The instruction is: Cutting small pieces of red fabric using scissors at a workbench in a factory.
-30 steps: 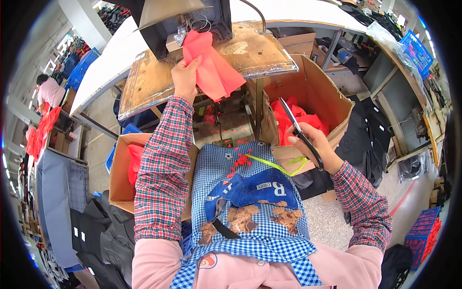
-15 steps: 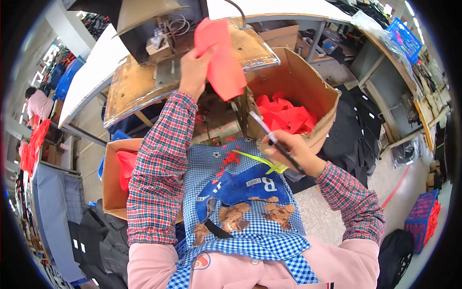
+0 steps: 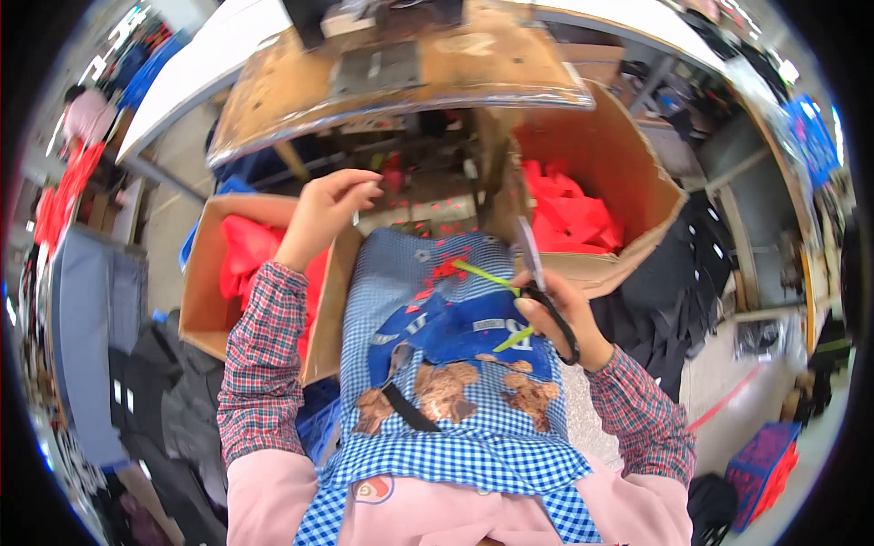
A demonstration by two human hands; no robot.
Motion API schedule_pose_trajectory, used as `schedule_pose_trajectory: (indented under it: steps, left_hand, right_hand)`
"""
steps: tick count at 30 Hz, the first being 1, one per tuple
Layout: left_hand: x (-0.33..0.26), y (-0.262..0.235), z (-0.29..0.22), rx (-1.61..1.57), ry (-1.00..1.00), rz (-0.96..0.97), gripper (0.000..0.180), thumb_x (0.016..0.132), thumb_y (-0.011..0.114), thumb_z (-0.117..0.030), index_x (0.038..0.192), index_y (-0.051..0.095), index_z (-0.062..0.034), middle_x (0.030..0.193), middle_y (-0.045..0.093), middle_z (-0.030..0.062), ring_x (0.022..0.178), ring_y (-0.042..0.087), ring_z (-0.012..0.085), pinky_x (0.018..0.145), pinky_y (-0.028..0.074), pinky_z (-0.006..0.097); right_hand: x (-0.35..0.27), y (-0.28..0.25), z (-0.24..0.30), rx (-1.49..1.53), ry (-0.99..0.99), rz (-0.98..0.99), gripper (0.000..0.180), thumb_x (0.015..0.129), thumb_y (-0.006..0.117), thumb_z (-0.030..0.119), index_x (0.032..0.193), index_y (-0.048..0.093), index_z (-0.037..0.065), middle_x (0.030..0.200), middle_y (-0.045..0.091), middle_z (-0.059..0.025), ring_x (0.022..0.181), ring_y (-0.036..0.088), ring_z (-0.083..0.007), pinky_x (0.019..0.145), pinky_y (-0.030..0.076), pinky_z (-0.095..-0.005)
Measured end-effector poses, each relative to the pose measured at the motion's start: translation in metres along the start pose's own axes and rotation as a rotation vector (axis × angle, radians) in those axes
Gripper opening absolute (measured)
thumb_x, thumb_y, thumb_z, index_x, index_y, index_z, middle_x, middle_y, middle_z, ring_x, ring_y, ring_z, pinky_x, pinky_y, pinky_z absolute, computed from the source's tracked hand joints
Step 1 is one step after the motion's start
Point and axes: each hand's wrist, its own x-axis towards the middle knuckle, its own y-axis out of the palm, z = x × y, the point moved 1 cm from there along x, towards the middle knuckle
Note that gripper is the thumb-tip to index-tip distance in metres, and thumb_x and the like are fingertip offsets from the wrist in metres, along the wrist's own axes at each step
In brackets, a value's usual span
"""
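**Scissors up, left hand empty over the box**

While the right hand keeps its place over the lap, its fingers are closed through the black handles of a pair of scissors, blades pointing up and away toward the near edge of the desk. A yellow-green cord runs from the handles across the blue checked apron. The left hand hangs in the air below that same edge, fingers loosely curled and nearly pinched together, gripping nothing that I can see. It sits above the near rim of the cardboard box on the person's left, which holds red fabric. A second, bigger cardboard box stands on the right, just under the desk's right corner, with more red fabric pieces piled inside. Small red scraps dot the top of the apron.

Risks, as I judge them: the blade tips stand bare, close to the box wall and not far from the free hand, so a quick reach across could meet the points. The cord lies slack over the lap and could snag a sleeve or the handles. Whether the blades are parted or together, I cannot tell; they blur.
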Motion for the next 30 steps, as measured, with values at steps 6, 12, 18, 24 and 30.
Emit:
schedule_pose_trajectory:
  steps: [6,12,18,24,30]
  left_hand:
    - [-0.11,-0.154,0.158,0.547,-0.353,-0.278,0.043,0.09,0.073,-0.024,0.118,0.067,0.0079,0.109,0.073,0.0182,0.101,0.07,0.026,0.089,0.054,0.035]
    - [-0.148,-0.155,0.234,0.731,-0.842,-0.238,0.069,0.079,0.08,-0.049,0.116,0.065,0.008,0.105,0.07,0.0213,0.094,0.069,0.0305,0.082,0.055,0.04]
    - [-0.146,-0.138,0.238,0.736,-0.602,-0.546,0.041,0.084,0.073,-0.039,0.098,0.074,-0.0009,0.094,0.071,0.0241,0.088,0.072,0.0362,0.08,0.055,0.043]
    - [-0.107,-0.111,0.087,0.265,-0.111,-0.598,0.023,0.087,0.071,-0.014,0.101,0.069,0.0042,0.088,0.073,0.0107,0.083,0.07,0.0183,0.079,0.055,0.034]
    - [-0.102,-0.041,-0.042,0.347,0.128,-0.108,0.024,0.087,0.07,-0.011,0.106,0.069,0.0041,0.096,0.073,0.011,0.092,0.068,0.015,0.084,0.054,0.03]
  right_hand:
    - [0.008,0.018,-0.018,0.005,0.001,-0.008,0.027,0.097,0.066,0.011,0.123,0.061,0.005,0.083,0.051,0.008,0.068,0.045,0.0,0.059,0.037,-0.0172]
    - [0.02,0.034,-0.005,-0.099,-0.026,0.023,0.027,0.098,0.065,0.014,0.122,0.058,0.004,0.08,0.05,0.0057,0.063,0.046,-0.0014,0.056,0.038,-0.0182]
    - [0.021,0.049,-0.005,-0.106,0.049,0.051,0.029,0.096,0.067,0.013,0.123,0.058,0.004,0.081,0.05,0.0058,0.066,0.048,-0.0019,0.058,0.04,-0.0188]
    - [0.028,0.059,-0.011,-0.268,-0.057,0.059,0.032,0.093,0.071,0.01,0.122,0.06,0.004,0.084,0.053,0.0039,0.074,0.051,-0.0032,0.067,0.044,-0.0198]
    - [0.061,0.066,0.016,-0.485,-0.419,0.012,0.059,0.084,0.083,0.019,0.13,0.051,0.001,0.111,0.062,-0.0122,0.1,0.062,-0.0227,0.088,0.05,-0.0334]
